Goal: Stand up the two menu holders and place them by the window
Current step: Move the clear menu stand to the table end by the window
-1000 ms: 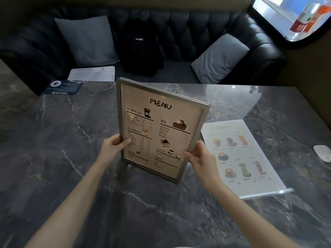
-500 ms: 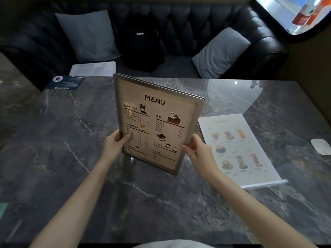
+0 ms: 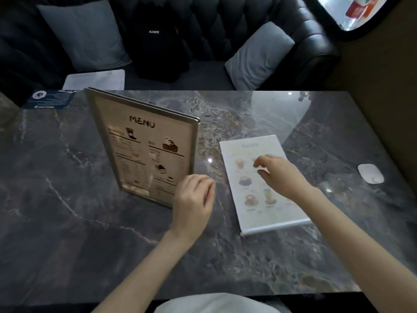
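Observation:
A metal-framed menu holder headed "MENU" stands upright on the dark marble table, left of centre. To its right a white menu holder with pictures of drinks lies flat on the table. My left hand hovers just in front of the standing holder's lower right corner with curled fingers, holding nothing. Over the upper part of the flat white holder is my right hand, fingers apart and empty. The window is at the top right, beyond the table's far right corner.
A black sofa with two grey cushions and a black backpack runs behind the table. A dark blue card lies at the far left corner, white papers on the seat beside it. A small white device sits near the right edge.
Both hands have let go of the framed menu holder, which now stands by itself further left. My right hand has moved right over the flat white holder, and my left hand has crossed to the frame's right corner.

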`<act>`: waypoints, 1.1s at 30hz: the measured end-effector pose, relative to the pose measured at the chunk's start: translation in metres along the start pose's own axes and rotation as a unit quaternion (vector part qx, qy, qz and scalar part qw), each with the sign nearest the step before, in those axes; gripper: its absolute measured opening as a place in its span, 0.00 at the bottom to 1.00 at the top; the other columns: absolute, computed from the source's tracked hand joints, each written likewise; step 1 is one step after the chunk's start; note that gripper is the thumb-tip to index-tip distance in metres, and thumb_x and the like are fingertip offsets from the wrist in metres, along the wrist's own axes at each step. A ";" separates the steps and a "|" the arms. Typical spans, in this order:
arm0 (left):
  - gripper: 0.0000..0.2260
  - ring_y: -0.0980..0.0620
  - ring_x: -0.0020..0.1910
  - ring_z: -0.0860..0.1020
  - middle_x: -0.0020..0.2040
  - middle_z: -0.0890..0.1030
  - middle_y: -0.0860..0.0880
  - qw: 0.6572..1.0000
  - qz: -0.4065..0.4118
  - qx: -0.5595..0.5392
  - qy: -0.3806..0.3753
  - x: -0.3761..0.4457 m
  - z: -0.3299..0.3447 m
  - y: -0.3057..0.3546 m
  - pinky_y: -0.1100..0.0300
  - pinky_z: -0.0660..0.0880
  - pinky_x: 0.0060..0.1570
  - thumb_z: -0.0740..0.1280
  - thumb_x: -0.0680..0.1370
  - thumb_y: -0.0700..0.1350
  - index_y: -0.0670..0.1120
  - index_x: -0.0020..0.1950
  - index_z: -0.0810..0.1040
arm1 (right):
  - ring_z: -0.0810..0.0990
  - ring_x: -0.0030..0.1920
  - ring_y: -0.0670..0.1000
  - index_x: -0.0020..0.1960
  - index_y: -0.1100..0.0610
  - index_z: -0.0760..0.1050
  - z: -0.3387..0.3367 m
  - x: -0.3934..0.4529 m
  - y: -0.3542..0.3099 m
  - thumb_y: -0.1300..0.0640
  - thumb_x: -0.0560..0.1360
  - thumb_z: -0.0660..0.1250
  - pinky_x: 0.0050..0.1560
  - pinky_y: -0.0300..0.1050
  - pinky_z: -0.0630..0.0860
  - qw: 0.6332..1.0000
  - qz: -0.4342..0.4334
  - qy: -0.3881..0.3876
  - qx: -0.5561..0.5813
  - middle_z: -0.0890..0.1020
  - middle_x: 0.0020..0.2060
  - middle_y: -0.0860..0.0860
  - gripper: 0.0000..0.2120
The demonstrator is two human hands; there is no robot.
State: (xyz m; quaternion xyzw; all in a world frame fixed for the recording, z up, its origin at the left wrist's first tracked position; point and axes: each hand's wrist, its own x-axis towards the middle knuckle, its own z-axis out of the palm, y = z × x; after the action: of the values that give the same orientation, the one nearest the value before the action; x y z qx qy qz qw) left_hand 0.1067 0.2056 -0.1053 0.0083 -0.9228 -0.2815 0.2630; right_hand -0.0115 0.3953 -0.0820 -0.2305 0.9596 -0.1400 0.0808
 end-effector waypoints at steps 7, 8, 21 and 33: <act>0.29 0.48 0.77 0.50 0.78 0.53 0.45 0.945 -0.135 0.087 -0.285 -0.009 0.092 0.035 0.50 0.48 0.74 0.59 0.78 0.49 0.43 0.76 0.52 | 0.73 0.58 0.65 0.63 0.67 0.67 0.029 -0.040 0.101 0.65 0.69 0.68 0.56 0.57 0.76 0.998 0.035 0.019 -0.056 0.76 0.58 0.64 0.23; 0.31 0.48 0.77 0.45 0.79 0.46 0.45 0.924 -0.172 0.099 -0.326 -0.011 0.102 0.036 0.50 0.43 0.74 0.58 0.79 0.50 0.43 0.76 0.47 | 0.70 0.62 0.65 0.66 0.66 0.63 0.035 -0.043 0.111 0.62 0.71 0.67 0.61 0.57 0.71 0.997 0.055 -0.015 -0.053 0.73 0.62 0.64 0.26; 0.23 0.42 0.56 0.78 0.58 0.79 0.40 0.820 -0.505 -0.130 -0.235 -0.015 0.138 0.038 0.48 0.76 0.56 0.70 0.70 0.39 0.40 0.63 0.70 | 0.76 0.50 0.56 0.53 0.58 0.69 0.055 -0.038 0.155 0.55 0.62 0.75 0.49 0.55 0.78 0.940 0.249 -0.182 0.144 0.76 0.52 0.56 0.25; 0.18 0.47 0.46 0.77 0.48 0.78 0.46 0.860 -0.454 -0.142 -0.182 0.017 0.127 0.055 0.53 0.76 0.47 0.75 0.67 0.38 0.45 0.49 0.69 | 0.71 0.42 0.51 0.37 0.54 0.65 0.010 -0.039 0.163 0.58 0.57 0.80 0.30 0.39 0.65 0.940 0.215 -0.106 0.243 0.73 0.39 0.49 0.23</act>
State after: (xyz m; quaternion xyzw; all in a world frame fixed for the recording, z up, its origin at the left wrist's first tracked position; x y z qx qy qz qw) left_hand 0.0366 0.3145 -0.1580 0.3377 -0.7978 -0.4946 -0.0685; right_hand -0.0430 0.5507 -0.1383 -0.0051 0.9088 -0.3233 0.2637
